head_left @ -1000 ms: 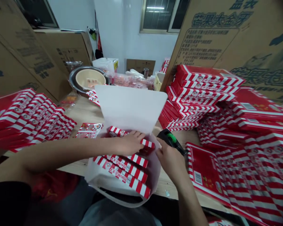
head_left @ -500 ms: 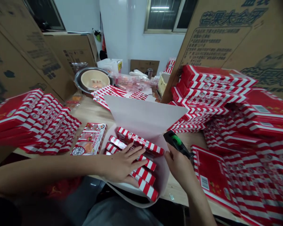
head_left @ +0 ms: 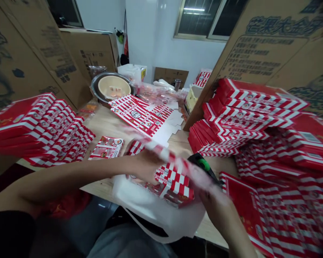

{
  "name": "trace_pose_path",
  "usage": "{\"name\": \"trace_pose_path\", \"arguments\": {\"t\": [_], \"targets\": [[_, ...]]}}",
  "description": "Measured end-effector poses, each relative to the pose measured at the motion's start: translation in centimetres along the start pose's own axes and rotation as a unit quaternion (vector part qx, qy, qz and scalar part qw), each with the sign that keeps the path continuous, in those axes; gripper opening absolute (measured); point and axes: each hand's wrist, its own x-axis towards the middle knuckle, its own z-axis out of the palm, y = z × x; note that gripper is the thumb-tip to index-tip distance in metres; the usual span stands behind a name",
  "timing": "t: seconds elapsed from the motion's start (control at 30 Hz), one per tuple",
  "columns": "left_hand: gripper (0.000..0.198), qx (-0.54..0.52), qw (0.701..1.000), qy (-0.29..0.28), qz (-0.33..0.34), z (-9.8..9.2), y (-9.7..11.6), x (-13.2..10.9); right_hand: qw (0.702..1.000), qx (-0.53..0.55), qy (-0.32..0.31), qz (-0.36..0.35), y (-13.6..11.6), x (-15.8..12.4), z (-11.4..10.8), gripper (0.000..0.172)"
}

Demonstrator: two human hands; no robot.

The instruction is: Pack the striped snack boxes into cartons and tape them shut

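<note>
The flap of the white bag (head_left: 156, 215) is dropping away from the striped boxes (head_left: 174, 181) inside it; left hand (head_left: 145, 163) and right hand (head_left: 215, 202) are blurring there, grip unreadable.

Left hand (head_left: 144, 165) on striped boxes (head_left: 177, 182)

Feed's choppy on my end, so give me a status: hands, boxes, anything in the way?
Left hand on striped boxes in white bag, grip blurred. Right hand at bag's right edge, blurred. Black-green tool just behind it.
</note>
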Motion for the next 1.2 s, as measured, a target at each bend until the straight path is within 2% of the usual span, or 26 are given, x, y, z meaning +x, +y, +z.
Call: {"name": "trace_pose_path", "arguments": {"t": [0.1,0.23,0.33,0.37,0.43,0.5,0.53,0.57,0.63,0.7,0.77,0.83,0.9,0.93,1.0,1.07,1.13,1.2], "targets": [[0.1,0.033,0.999,0.021,-0.014,0.5,0.0,0.3,1.0,0.003,-0.022,-0.001,0.0,0.0,-0.5,0.047],[0.098,0.038,0.999,0.004,0.006,0.6,-0.4,0.7,0.999,0.0,-0.032,0.014,-0.6,0.5,-0.8,0.045],[0.099,0.033,0.999,0.004,-0.007,1.3,-0.5,0.6,0.999,0.013,-0.041,0.014,-0.7,0.7,-0.4,0.045],[0.099,0.032,0.999,-0.008,-0.009,1.7,-0.4,0.6,1.0,0.015,-0.02,0.001,-0.7,0.7,-0.3,0.045],[0.101,0.026,0.999,-0.046,-0.01,2.4,-0.2,0.6,0.996,0.004,0.082,-0.035,-1.1,0.8,-0.3,0.05],[0.104,0.018,0.997,-0.077,-0.018,2.3,-0.1,0.6,0.976,-0.014,0.191,-0.103,-2.2,1.2,-0.6,0.059],[0.105,0.017,0.996,-0.085,-0.029,2.0,-0.2,0.4,0.966,-0.024,0.208,-0.149,-3.0,1.5,-0.8,0.064],[0.104,0.018,0.995,-0.085,-0.047,1.4,-0.3,0.1,0.961,-0.036,0.19,-0.198,-3.9,1.9,-0.9,0.071],[0.098,0.019,0.994,-0.049,-0.101,0.0,-1.2,-1.3,0.958,-0.073,0.079,-0.266,-6.0,3.2,-0.7,0.09],[0.083,-0.002,0.982,0.049,-0.183,-1.0,-2.6,-3.7,0.956,-0.117,-0.031,-0.268,-7.7,4.7,0.1,0.104],[0.065,-0.064,0.943,0.184,-0.269,-0.9,-4.6,-6.7,0.955,-0.146,-0.073,-0.248,-8.7,5.9,1.1,0.102],[0.054,-0.123,0.874,0.3,-0.362,1.0,-6.5,-9.8,0.954,-0.166,-0.052,-0.245,-8.9,6.7,2.0,0.09],[0.052,-0.133,0.808,0.353,-0.452,4.1,-7.8,-12.6,0.949,-0.184,-0.007,-0.256,-8.7,7.0,2.4,0.083],[0.051,-0.122,0.795,0.352,-0.478,5.9,-8.1,-13.8,0.946,-0.192,0.017,-0.262,-8.5,7.2,2.4,0.08],[0.05,-0.118,0.793,0.339,-0.492,9.3,-8.0,-15.6,0.94,-0.2,0.049,-0.272,-8.3,7.4,2.2,0.078],[0.051,-0.108,0.792,0.341,-0.494,11.5,-7.2,-16.6,0.938,-0.2,0.058,-0.279,-8.4,7.8,2.0,0.078],[0.054,-0.104,0.775,0.349,-0.516,12.5,-6.3,-17.0,0.936,-0.201,0.053,-0.283,-8.6,8.1,1.9,0.081],[0.056,-0.112,0.754,0.354,-0.542,12.4,-5.5,-16.9,0.936,-0.205,0.045,-0.283,-9.1,8.2,1.8,0.082]]}}
